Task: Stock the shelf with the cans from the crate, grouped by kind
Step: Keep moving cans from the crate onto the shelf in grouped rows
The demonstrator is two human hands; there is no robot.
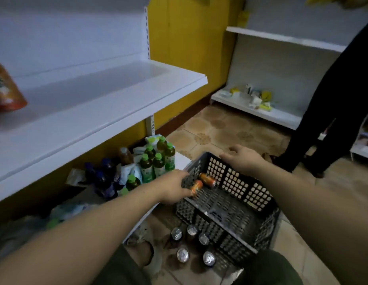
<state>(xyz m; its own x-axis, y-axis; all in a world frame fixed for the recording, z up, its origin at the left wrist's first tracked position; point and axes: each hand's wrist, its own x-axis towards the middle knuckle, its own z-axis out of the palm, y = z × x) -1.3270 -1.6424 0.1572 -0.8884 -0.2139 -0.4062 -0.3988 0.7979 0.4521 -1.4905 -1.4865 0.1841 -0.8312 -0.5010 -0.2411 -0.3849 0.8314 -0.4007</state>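
Note:
A dark plastic crate [236,202] stands on the tiled floor, tipped toward me. Two orange cans lie in its far left corner. My left hand [175,188] reaches into the crate and grips the nearer orange can [196,187]. The other orange can [207,179] lies just behind it. My right hand [240,157] rests on the crate's far rim with the fingers loosely bent. Several silver-topped cans [191,241] stand upright on the floor in front of the crate. A white shelf [80,112] runs across the left, mostly bare.
Green-capped bottles [156,161] and dark bottles [106,182] crowd the bottom shelf under the white one. An orange bag [6,89] sits at the shelf's left end. Another person's dark trouser legs [323,112] stand at the right. A low shelf [261,112] holds small packets.

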